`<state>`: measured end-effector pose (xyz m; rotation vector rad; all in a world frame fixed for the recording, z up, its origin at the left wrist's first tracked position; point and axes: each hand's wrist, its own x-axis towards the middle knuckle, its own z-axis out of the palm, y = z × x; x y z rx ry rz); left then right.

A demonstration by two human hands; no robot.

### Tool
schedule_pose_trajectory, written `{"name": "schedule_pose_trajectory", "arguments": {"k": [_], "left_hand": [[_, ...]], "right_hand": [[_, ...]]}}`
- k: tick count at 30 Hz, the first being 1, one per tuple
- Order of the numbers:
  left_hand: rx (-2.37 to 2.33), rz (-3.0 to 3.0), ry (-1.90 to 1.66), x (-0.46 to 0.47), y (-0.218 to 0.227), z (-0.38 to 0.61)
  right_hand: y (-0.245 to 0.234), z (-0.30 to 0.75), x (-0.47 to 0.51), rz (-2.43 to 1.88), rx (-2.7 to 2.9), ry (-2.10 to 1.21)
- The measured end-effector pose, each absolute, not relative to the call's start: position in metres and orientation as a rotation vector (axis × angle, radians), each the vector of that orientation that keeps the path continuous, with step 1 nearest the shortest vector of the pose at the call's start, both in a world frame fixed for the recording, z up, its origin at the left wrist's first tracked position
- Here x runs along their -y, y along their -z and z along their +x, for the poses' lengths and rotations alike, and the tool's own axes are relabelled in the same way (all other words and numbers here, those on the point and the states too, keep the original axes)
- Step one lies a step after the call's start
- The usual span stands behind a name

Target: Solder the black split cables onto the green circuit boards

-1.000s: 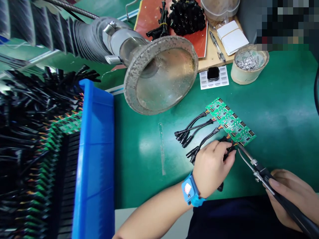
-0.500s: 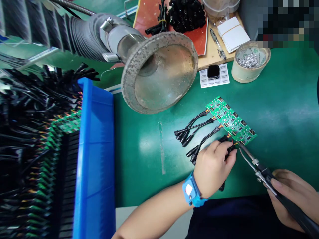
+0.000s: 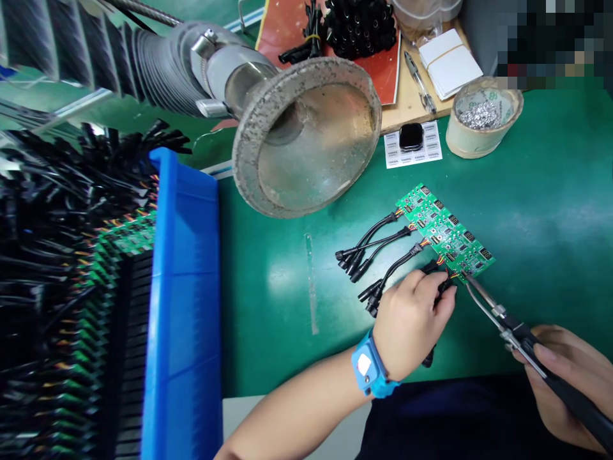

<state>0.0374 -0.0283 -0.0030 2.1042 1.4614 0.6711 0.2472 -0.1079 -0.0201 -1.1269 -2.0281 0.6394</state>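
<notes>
A green circuit board panel [image 3: 445,227] with small digit displays lies on the green bench top. Short black cables [image 3: 366,246] run from its left edge by coloured wires. My left hand [image 3: 412,319], with a blue wrist strap [image 3: 371,365], is closed on a black cable [image 3: 443,287] at the panel's near corner; the fingers hide most of it. My right hand [image 3: 569,377] grips a soldering iron [image 3: 517,332] with a thin metal feed tube alongside. The iron's tip is at the panel's near corner, beside the wires at my left fingers.
A fume extraction hood [image 3: 306,140] hangs over the bench. To the left stands a blue bin [image 3: 184,306] packed with wired boards. A tape-roll cup [image 3: 483,118] of metal bits, a black square object [image 3: 410,137] on a label sheet, a pen [image 3: 419,83] and white cards [image 3: 450,64] sit behind.
The soldering iron and my right hand have shifted slightly right, with the tip still at the panel's near corner. My left hand keeps its place on the cable.
</notes>
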Motion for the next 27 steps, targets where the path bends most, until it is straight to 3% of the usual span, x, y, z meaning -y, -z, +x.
{"name": "schedule_pose_trajectory", "arguments": {"k": [27], "left_hand": [[-1.448,2.122,-0.637,0.0287,0.0019,0.0375]], "right_hand": [[0.0246,0.2468,0.1082,-1.136,2.045,-0.635]]}}
